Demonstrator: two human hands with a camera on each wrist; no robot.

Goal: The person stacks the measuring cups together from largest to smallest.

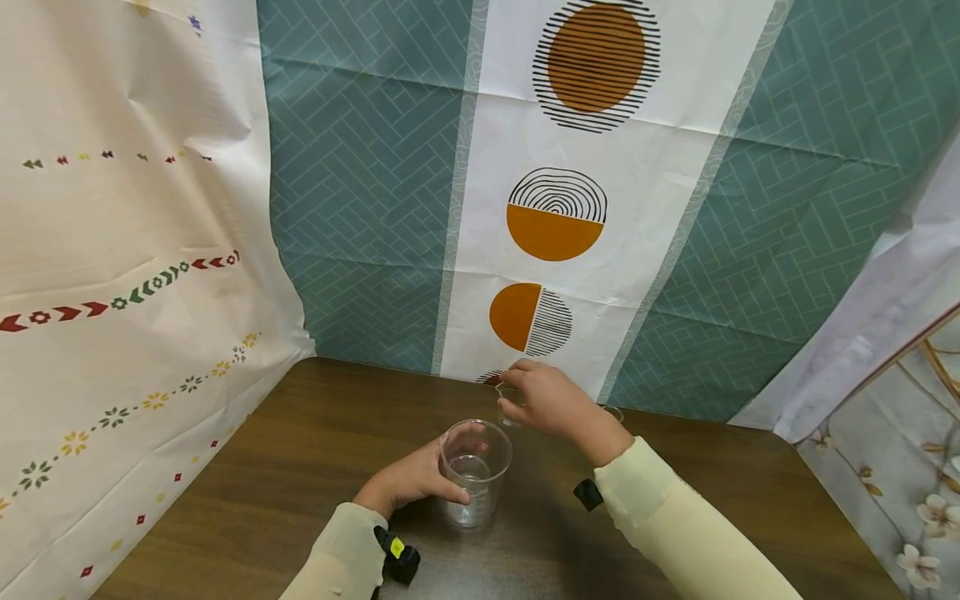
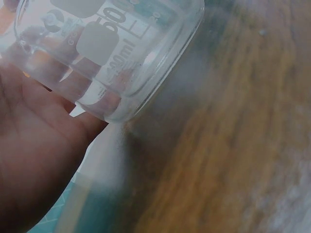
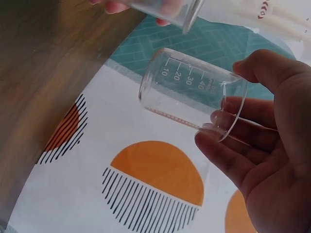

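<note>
Midway along the brown desk (image 1: 360, 417), as seen from the head, the person's left hand (image 1: 408, 479) was wrapped round a larger beaker (image 1: 481, 481) of clear glass, thumb on the near side and fingers round the far side. The right hand (image 1: 551, 404) was just beyond it, holding a smaller beaker (image 1: 506, 419). Another glass rim (image 1: 613, 412) showed behind the right wrist.

From the left wrist, the larger beaker's white printed scale was plain, the fingers visible through its wall; whether its base touched the desk, I could not tell. A firm, even hold low on the wall seemed best there, squeezing no harder than steadiness needed.

From the right wrist, the smaller beaker, printed from 10 to 40, was pinched near its rim between thumb and fingers, apart from the larger one. That rim grip struck me as easily slipped; even pressure from opposite sides, and room between the two glasses, seemed wise.
</note>
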